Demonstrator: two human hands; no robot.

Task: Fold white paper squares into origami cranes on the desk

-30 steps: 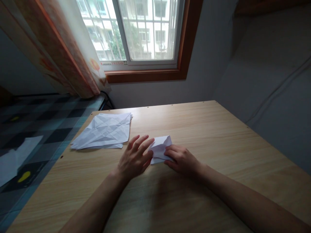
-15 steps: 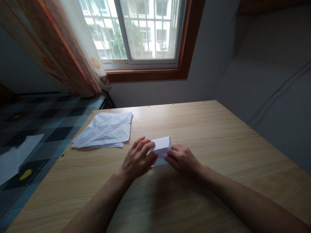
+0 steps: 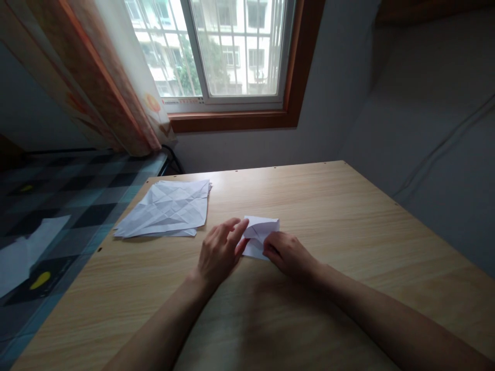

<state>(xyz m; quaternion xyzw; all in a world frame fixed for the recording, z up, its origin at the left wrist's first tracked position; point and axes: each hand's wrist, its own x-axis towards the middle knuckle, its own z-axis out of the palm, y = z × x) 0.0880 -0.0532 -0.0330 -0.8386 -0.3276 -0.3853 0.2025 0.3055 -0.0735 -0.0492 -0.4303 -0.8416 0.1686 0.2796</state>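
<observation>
A small folded white paper (image 3: pixel 260 234) lies on the wooden table (image 3: pixel 348 216) near its middle. My left hand (image 3: pixel 218 252) rests at the paper's left edge, its fingers bent and the fingertips pressing on the fold. My right hand (image 3: pixel 288 253) covers the paper's near right corner, fingers curled and pinching it against the table. Both forearms reach in from the bottom of the view.
A stack of creased white sheets (image 3: pixel 166 208) lies at the table's far left. Beyond the left edge is a checkered bed cover (image 3: pixel 58 206) with a white sheet (image 3: pixel 23 252) on it. A curtain (image 3: pixel 96 77) and window (image 3: pixel 228 51) stand behind.
The folded paper has shifted slightly right and turned, showing a new flap. My left fingers went from spread to bent on the paper's left edge; my right hand stayed on its right corner.
</observation>
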